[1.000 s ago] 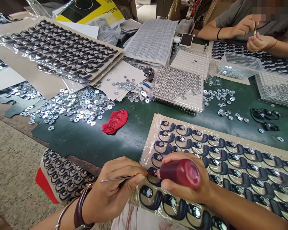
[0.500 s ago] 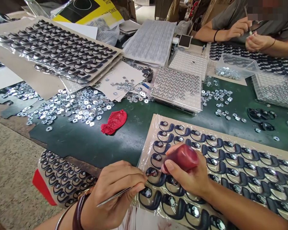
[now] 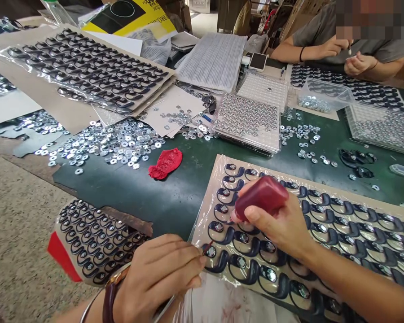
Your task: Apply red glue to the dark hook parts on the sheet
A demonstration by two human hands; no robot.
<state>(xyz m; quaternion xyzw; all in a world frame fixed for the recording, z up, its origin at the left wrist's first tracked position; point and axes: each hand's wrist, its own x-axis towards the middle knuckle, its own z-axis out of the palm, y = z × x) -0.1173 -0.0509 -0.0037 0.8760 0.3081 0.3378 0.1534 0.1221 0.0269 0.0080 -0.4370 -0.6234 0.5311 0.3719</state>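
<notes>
My left hand (image 3: 161,273) is closed around a thin metal tool (image 3: 164,309). The tool's red-stained tip is over the nearest-left of the dark curved pieces (image 3: 218,264), beside its shiny round centre. My right hand (image 3: 286,229) wraps round a dark red squeeze bottle (image 3: 262,197), tilted with its nozzle end pointing down and left above the pieces. Rows of these pieces lie under clear film on a tan cardboard sheet (image 3: 202,231). Most of the tool's shaft is hidden by my left fingers.
Loose metal washers (image 3: 121,139) are heaped at the left, near a red crumpled cloth (image 3: 165,163). A clear tray of metal parts (image 3: 245,114) stands beyond the sheet. Another carded stack (image 3: 87,67) lies back left. A co-worker's hands (image 3: 358,63) hold something small at the back right.
The tool tip has moved one piece nearer to me along the left column. The bottle has drawn back and up from the pieces. The camera view has shifted slightly.
</notes>
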